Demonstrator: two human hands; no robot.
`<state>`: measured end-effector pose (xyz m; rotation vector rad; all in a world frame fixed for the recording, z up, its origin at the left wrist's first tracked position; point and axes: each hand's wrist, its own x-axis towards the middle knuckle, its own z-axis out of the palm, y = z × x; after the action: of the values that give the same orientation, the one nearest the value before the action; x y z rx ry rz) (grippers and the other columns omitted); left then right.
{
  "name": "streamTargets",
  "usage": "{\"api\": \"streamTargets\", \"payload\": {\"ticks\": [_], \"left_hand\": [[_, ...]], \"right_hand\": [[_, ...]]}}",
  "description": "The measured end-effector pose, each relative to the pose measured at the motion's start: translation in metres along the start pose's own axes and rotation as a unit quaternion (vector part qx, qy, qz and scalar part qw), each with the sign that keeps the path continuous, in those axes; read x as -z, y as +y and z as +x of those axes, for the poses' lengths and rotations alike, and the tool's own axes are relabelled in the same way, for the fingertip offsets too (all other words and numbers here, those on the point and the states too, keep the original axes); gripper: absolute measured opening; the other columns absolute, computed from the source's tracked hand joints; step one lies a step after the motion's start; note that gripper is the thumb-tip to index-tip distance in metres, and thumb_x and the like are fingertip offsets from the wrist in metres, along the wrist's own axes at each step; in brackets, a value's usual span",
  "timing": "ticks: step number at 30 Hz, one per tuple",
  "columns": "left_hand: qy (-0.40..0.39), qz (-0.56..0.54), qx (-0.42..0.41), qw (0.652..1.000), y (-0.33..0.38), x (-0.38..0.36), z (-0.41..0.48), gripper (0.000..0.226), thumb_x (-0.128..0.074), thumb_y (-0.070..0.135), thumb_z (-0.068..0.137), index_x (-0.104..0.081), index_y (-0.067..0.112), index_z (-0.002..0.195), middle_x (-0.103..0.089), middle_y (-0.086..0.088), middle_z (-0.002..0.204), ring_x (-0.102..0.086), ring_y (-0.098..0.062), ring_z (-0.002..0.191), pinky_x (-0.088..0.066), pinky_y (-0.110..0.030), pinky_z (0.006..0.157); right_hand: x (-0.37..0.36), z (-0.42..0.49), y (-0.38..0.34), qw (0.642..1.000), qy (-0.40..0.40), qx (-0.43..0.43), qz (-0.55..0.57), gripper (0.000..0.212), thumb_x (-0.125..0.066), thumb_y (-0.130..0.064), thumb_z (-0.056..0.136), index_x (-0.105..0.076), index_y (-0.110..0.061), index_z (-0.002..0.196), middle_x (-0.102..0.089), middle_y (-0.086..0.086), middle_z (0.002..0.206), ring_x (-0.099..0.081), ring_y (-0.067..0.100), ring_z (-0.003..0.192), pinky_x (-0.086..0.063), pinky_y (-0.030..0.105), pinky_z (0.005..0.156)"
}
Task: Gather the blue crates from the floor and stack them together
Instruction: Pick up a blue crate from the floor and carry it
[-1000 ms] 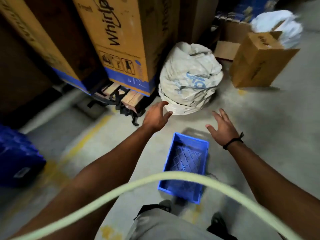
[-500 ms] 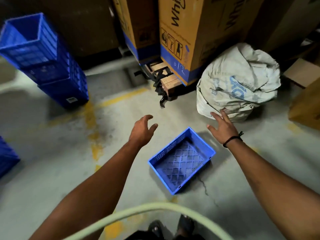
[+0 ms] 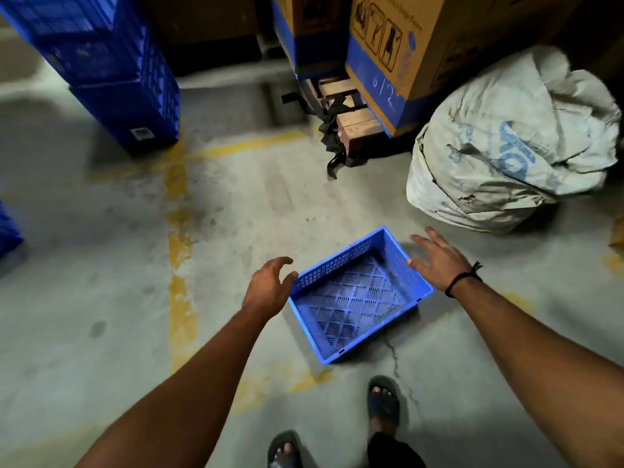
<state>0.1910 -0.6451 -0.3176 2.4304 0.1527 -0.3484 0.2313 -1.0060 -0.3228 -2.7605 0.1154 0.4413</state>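
Our left hand (image 3: 270, 286) and right hand (image 3: 439, 262) reach spread and empty either side of the crate (image 3: 354, 300) on the floor (image 3: 101, 298), nothing gripped yet, so lifting it onto the stack (image 3: 111, 65) remains.

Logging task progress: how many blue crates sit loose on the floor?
1 for certain: the blue crate between left hand and right hand. A blue shape at the far left edge may be another, cut off. The stack stands upper left.
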Motion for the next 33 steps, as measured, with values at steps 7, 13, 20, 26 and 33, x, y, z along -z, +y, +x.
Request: {"api": "streamTargets", "payload": {"ticks": [7,13,20,26,33], "left_hand": [[-0.033,0.066,0.035,0.997,-0.086,-0.189,0.069,0.042,-0.048,0.051,0.087,-0.056,0.031,0.123,-0.052,0.008,0.136,-0.044,-0.024,0.127,-0.042,-0.047,0.099],[-0.116,0.218,0.132,0.96,-0.176,-0.335,0.097,0.043,-0.039,0.054,0.091,-0.041,0.043,0.133,-0.009,0.017,0.158,0.003,-0.032,0.146,-0.011,-0.072,0.104],[-0.046,0.301,0.075,0.949,-0.23,-0.399,0.116,0.052,-0.069,0.025,0.066,-0.059,0.031,0.117,-0.012,-0.001,0.16,0.002,-0.04,0.144,-0.025,-0.08,0.088],[0.024,0.203,0.013,0.979,-0.244,-0.403,0.12,0.033,-0.058,0.009,0.052,-0.072,0.021,0.08,-0.068,-0.003,0.118,-0.061,-0.034,0.109,-0.058,-0.039,0.066],[0.0,0.194,0.052,0.98,-0.239,-0.386,0.124,0.037,-0.064,0.003,0.061,-0.071,0.02,0.093,-0.061,0.001,0.129,-0.051,-0.028,0.118,-0.052,-0.036,0.082]], "right_hand": [[-0.156,0.118,0.085,0.968,-0.108,0.104,-0.201,0.075,-0.026,-0.076,0.07,-0.025,-0.048,0.14,-0.013,-0.012,0.157,-0.027,0.035,0.139,-0.021,0.047,0.113],[-0.271,0.201,0.17,0.945,-0.152,0.077,-0.279,0.067,-0.039,-0.075,0.079,-0.023,-0.052,0.139,-0.01,-0.019,0.156,-0.008,0.037,0.143,-0.014,0.066,0.107],[-0.327,0.271,0.222,0.937,-0.116,0.046,-0.326,0.062,-0.036,-0.08,0.076,-0.035,-0.054,0.132,-0.012,-0.022,0.155,-0.006,0.039,0.141,-0.011,0.072,0.103],[-0.351,0.3,0.246,0.967,-0.051,0.083,-0.236,0.048,-0.057,-0.011,0.08,-0.056,-0.026,0.126,-0.036,-0.004,0.15,-0.046,0.015,0.128,-0.028,0.032,0.094],[-0.346,0.294,0.254,0.974,-0.012,0.112,-0.199,0.066,-0.049,0.012,0.067,-0.06,-0.023,0.123,-0.044,-0.006,0.145,-0.058,0.033,0.11,-0.042,0.034,0.09]]}}
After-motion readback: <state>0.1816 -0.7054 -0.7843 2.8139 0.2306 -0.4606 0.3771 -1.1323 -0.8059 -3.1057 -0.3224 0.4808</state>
